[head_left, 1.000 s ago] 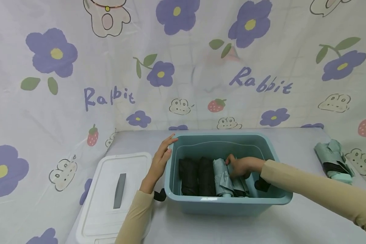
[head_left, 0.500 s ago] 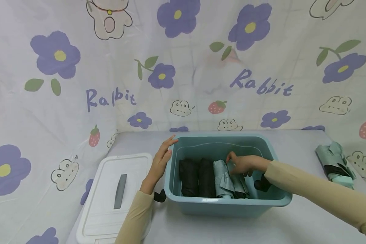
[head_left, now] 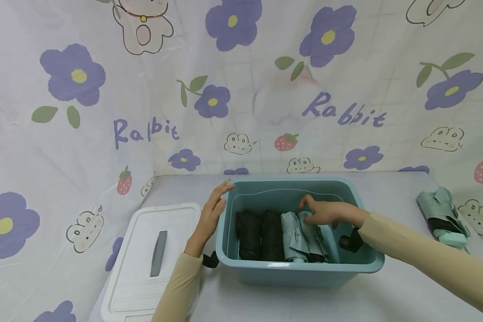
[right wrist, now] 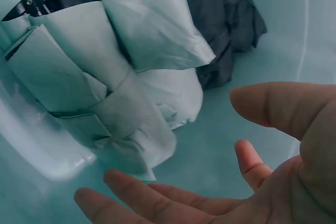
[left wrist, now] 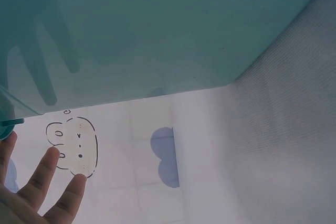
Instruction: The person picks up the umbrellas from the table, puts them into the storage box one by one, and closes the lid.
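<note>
A teal storage bin (head_left: 306, 267) holds a row of folded umbrellas standing side by side. A black umbrella (head_left: 248, 237) is leftmost, a second black umbrella (head_left: 272, 237) beside it, followed by a pale teal umbrella (head_left: 293, 237) and another pale teal umbrella (head_left: 315, 243). My right hand (head_left: 326, 213) hovers over the far end of the rightmost one, holding nothing; in the right wrist view its fingers and thumb are spread apart, clear of the fabric. My left hand (head_left: 208, 219) rests with extended fingers against the bin's left rim; its fingers (left wrist: 68, 200) show outside the wall.
Left of the bin lies a white lid (head_left: 173, 255) with a grey handle (head_left: 158, 253). Another pale teal folded umbrella (head_left: 442, 217) lies on the table at the far right. A patterned curtain (head_left: 257, 112) hangs behind the table (head_left: 273, 306).
My right hand has let go of the rightmost teal umbrella and risen a little, to the right, its fingers loosening. The left hand stays at the rim.
</note>
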Demonstrator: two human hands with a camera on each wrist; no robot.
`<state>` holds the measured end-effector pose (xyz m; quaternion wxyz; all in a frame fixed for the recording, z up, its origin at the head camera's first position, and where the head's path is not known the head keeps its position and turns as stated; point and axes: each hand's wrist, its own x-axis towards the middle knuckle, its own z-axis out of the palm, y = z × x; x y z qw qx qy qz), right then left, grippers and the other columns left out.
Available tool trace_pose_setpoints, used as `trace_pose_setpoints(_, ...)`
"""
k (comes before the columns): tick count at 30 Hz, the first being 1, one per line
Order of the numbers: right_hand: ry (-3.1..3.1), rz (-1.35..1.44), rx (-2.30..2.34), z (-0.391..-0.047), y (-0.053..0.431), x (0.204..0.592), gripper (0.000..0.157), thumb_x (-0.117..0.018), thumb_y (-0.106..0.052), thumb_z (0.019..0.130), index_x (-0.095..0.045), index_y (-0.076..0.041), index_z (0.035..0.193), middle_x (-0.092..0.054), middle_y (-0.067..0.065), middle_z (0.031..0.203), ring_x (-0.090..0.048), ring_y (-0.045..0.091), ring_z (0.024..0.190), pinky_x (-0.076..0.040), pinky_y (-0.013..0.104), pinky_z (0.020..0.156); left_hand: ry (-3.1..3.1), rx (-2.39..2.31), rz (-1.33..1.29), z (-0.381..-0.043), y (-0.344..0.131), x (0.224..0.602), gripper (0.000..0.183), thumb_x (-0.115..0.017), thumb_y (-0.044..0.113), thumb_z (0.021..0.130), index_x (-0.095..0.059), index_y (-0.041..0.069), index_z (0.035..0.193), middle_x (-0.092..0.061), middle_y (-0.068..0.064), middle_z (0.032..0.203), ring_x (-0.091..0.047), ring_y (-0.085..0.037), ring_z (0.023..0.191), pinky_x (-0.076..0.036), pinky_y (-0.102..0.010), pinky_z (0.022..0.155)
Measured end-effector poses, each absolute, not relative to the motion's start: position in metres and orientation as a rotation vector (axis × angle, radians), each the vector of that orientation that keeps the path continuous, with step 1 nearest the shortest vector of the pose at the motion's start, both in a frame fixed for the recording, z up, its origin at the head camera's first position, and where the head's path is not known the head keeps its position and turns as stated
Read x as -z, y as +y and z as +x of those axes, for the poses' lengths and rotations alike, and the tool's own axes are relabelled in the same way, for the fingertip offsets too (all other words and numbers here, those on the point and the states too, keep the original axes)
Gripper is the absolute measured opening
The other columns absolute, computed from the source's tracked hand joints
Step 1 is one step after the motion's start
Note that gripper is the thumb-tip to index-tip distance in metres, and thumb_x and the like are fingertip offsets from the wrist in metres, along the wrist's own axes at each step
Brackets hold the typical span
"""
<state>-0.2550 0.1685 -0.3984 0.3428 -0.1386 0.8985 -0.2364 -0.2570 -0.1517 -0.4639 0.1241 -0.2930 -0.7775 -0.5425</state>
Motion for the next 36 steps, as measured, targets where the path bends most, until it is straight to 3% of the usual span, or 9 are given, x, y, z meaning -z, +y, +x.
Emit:
trace_pose_setpoints(3, 2.362, -0.426, 0.603, -0.253, 0.171, 0.394, 0.040, -0.048, -0.020, 0.096, -0.024, -0.011, 0.127, -0.039, 0.000, 0.065, -0.030, 0.012, 0.049, -0.036, 0.028, 0.047, -2.264, 1.579, -0.856, -0.258, -0.151, 0.464, 0.039, -0.034, 0.008, 0.099, -0.043, 0.002, 0.136, -0.030, -0.017, 0.148, -0.025, -0.032, 0.138, -0.024, -0.065, 0.101)
trace_pose_setpoints(5, 2.376, -0.464, 0.609, -0.252, 0.172, 0.392, 0.041, -0.048, -0.021, 0.096, -0.025, -0.011, 0.129, -0.033, -0.002, 0.059, -0.025, 0.011, 0.046, -0.029, 0.026, 0.047, -2.261, 1.579, -0.859, -0.258, -0.151, 0.464, 0.039, -0.033, 0.007, 0.098, -0.043, 0.001, 0.136, -0.030, -0.017, 0.148, -0.025, -0.032, 0.138, -0.024, -0.066, 0.100)
trace_pose_setpoints(7, 2.392, -0.500, 0.621, -0.251, 0.174, 0.389, 0.043, -0.049, -0.021, 0.095, -0.026, -0.009, 0.129, -0.034, -0.002, 0.058, -0.027, 0.011, 0.045, -0.029, 0.026, 0.048, -2.258, 1.585, -0.863, -0.258, -0.151, 0.464, 0.039, -0.033, 0.006, 0.098, -0.042, 0.001, 0.136, -0.029, -0.018, 0.148, -0.024, -0.033, 0.138, -0.023, -0.066, 0.101)
trace_pose_setpoints(12, 2.440, -0.570, 0.626, -0.251, 0.177, 0.382, 0.045, -0.050, -0.023, 0.095, -0.027, -0.006, 0.129, -0.048, 0.004, 0.071, -0.041, 0.015, 0.054, -0.035, 0.030, 0.057, -2.251, 1.603, -0.864, -0.258, -0.151, 0.465, 0.039, -0.032, 0.003, 0.097, -0.042, 0.000, 0.135, -0.029, -0.020, 0.148, -0.023, -0.034, 0.138, -0.020, -0.067, 0.102)
trace_pose_setpoints(15, 2.505, -0.658, 0.643, -0.249, 0.179, 0.379, 0.041, -0.050, -0.022, 0.095, -0.032, -0.005, 0.127, -0.060, 0.017, 0.094, -0.059, 0.031, 0.081, -0.045, 0.037, 0.067, -2.252, 1.607, -0.857, -0.257, -0.151, 0.464, 0.039, -0.032, 0.002, 0.097, -0.042, 0.000, 0.135, -0.029, -0.020, 0.148, -0.024, -0.034, 0.138, -0.021, -0.066, 0.102)
trace_pose_setpoints(18, 2.579, -0.748, 0.649, -0.247, 0.180, 0.376, 0.038, -0.050, -0.022, 0.095, -0.038, -0.003, 0.126, -0.057, 0.027, 0.115, -0.056, 0.042, 0.106, -0.048, 0.045, 0.077, -2.249, 1.616, -0.861, -0.256, -0.150, 0.463, 0.039, -0.032, 0.002, 0.097, -0.042, -0.001, 0.135, -0.029, -0.020, 0.148, -0.023, -0.035, 0.138, -0.021, -0.066, 0.102)
trace_pose_setpoints(24, 2.622, -0.818, 0.681, -0.241, 0.186, 0.365, 0.041, -0.052, -0.024, 0.095, -0.044, -0.005, 0.131, -0.053, 0.029, 0.122, -0.063, 0.033, 0.094, -0.051, 0.041, 0.072, -2.226, 1.621, -0.879, -0.261, -0.151, 0.469, 0.039, -0.033, 0.003, 0.097, -0.042, -0.001, 0.135, -0.029, -0.021, 0.148, -0.023, -0.035, 0.138, -0.021, -0.065, 0.103)
trace_pose_setpoints(32, 2.577, -0.803, 0.800, -0.238, 0.198, 0.354, 0.045, -0.051, -0.027, 0.096, -0.042, -0.007, 0.135, -0.050, 0.025, 0.127, -0.055, 0.041, 0.110, -0.048, 0.049, 0.084, -2.229, 1.604, -0.854, -0.279, -0.155, 0.496, 0.039, -0.032, 0.019, 0.101, -0.043, 0.016, 0.138, -0.029, 0.000, 0.150, -0.023, -0.018, 0.140, -0.022, -0.058, 0.107)
trace_pose_setpoints(36, 2.577, -0.816, 0.861, -0.238, 0.205, 0.348, 0.044, -0.050, -0.025, 0.096, -0.041, -0.007, 0.135, -0.048, 0.026, 0.129, -0.049, 0.044, 0.116, -0.046, 0.053, 0.087, -2.227, 1.607, -0.861, -0.279, -0.155, 0.495, 0.039, -0.032, 0.017, 0.101, -0.042, 0.015, 0.138, -0.029, -0.002, 0.151, -0.023, -0.019, 0.140, -0.021, -0.060, 0.106)
